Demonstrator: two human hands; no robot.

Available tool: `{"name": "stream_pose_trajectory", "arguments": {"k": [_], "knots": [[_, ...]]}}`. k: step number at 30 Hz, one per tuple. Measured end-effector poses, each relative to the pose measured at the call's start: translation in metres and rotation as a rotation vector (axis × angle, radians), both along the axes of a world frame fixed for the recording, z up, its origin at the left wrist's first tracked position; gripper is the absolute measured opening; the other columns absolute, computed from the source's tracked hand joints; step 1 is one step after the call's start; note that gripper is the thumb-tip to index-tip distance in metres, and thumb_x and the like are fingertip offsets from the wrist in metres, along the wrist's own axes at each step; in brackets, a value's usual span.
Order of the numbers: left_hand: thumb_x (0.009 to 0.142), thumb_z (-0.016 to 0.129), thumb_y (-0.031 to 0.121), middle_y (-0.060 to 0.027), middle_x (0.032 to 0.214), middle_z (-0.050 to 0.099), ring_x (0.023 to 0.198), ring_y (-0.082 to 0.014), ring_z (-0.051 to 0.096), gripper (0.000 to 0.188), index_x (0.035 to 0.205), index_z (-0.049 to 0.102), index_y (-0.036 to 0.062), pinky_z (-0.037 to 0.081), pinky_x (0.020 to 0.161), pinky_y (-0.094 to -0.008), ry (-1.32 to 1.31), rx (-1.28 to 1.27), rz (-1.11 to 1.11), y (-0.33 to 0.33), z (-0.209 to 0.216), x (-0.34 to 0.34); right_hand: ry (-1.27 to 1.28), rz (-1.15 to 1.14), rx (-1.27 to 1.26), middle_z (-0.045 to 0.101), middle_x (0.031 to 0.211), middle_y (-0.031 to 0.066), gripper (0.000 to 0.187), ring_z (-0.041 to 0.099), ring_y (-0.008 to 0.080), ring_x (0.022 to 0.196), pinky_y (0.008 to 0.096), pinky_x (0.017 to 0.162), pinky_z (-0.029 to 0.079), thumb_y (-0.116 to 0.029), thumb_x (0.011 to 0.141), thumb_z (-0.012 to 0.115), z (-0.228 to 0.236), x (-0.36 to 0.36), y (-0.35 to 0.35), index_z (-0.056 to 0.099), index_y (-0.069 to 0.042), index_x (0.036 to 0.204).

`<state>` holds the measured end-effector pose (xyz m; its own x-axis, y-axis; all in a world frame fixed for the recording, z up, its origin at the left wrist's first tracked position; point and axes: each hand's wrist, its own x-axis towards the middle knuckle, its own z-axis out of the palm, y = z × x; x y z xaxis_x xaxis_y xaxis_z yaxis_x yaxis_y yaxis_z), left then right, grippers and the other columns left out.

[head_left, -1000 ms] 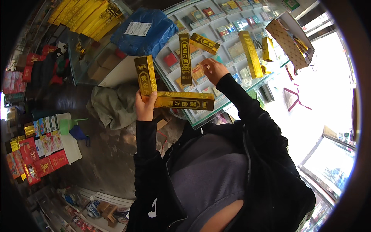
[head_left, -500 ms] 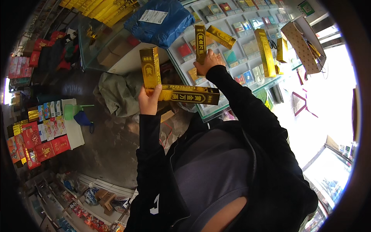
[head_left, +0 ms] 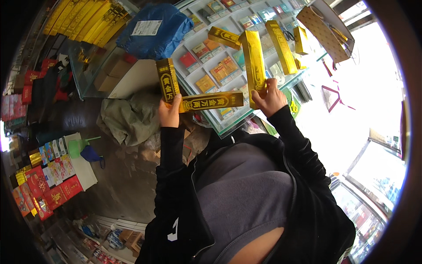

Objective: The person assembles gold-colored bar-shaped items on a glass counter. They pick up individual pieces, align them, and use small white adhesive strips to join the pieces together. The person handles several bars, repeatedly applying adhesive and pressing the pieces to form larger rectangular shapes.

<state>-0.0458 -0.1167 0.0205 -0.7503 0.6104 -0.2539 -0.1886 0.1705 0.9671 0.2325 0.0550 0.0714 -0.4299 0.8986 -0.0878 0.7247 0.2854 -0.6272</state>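
My left hand (head_left: 170, 115) is closed around the ends of two long gold boxes with dark printed faces. One upright gold box (head_left: 167, 81) points away from me. The other, a sideways gold box (head_left: 211, 102), stretches right past the counter's near corner. Over the glass counter (head_left: 228, 125), my right hand (head_left: 271, 99) grips the near end of a third long gold box (head_left: 252, 57), its plain yellow side showing. Just beyond lie a slanted gold box (head_left: 224, 37), a long gold box (head_left: 281, 47) and a shorter gold box (head_left: 301, 40).
Small packs in compartments show under the glass. A blue plastic parcel (head_left: 154, 33) rests at the counter's far left, and a patterned carton (head_left: 323, 33) at its right end. Yellow boxes (head_left: 83, 20) are stacked far left. A grey-green cloth (head_left: 127, 116) lies below; red gift boxes (head_left: 57, 196) stand left.
My right hand has drawn its gold box right and nearer to me, turning its yellow side up. My left hand keeps its two boxes, tilted slightly differently. The whole view has shifted.
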Motion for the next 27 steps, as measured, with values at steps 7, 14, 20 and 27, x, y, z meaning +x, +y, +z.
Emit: {"name": "stream_pose_trajectory", "arguments": {"k": [7,14,20,27], "knots": [[0.086,0.076,0.021,-0.0087,0.100,0.068,0.087,-0.0150,0.064,0.040,0.112,0.058,-0.0043,0.051,0.079,-0.0284,0.165,-0.073,-0.126,0.036,-0.033,0.007,0.015,-0.109,-0.142,0.068,0.085,0.0203,0.061,0.069,0.0357,0.077,0.0416,0.068,0.054,-0.040,0.087,0.067,-0.026,0.020,-0.028,0.034,-0.002,0.120],[0.087,0.075,0.023,-0.0088,0.101,0.066,0.085,-0.0149,0.064,0.044,0.116,0.055,-0.0038,0.052,0.075,-0.0292,0.069,-0.129,-0.146,0.043,-0.044,-0.003,0.129,-0.102,-0.144,0.069,0.078,0.0166,0.065,0.069,0.0364,0.074,0.0414,0.069,0.055,-0.039,0.084,0.069,-0.021,0.019,-0.035,0.035,0.002,0.122],[0.088,0.075,0.027,-0.0087,0.101,0.066,0.085,-0.0160,0.063,0.046,0.116,0.055,-0.0038,0.052,0.074,-0.0312,0.175,-0.208,-0.235,0.044,-0.040,-0.012,0.188,-0.140,-0.165,0.068,0.079,0.0159,0.063,0.069,0.0354,0.075,0.0410,0.067,0.054,-0.036,0.085,0.069,-0.019,0.020,-0.039,0.035,-0.001,0.124],[0.087,0.076,0.023,-0.0101,0.115,0.062,0.101,-0.0135,0.059,0.057,0.129,0.049,-0.0051,0.049,0.088,-0.0279,0.099,-0.013,-0.253,0.040,-0.027,-0.013,0.132,-0.128,-0.126,0.070,0.091,0.0172,0.060,0.069,0.0343,0.081,0.0414,0.072,0.054,-0.038,0.086,0.069,-0.018,0.023,-0.038,0.036,-0.004,0.123]]}}
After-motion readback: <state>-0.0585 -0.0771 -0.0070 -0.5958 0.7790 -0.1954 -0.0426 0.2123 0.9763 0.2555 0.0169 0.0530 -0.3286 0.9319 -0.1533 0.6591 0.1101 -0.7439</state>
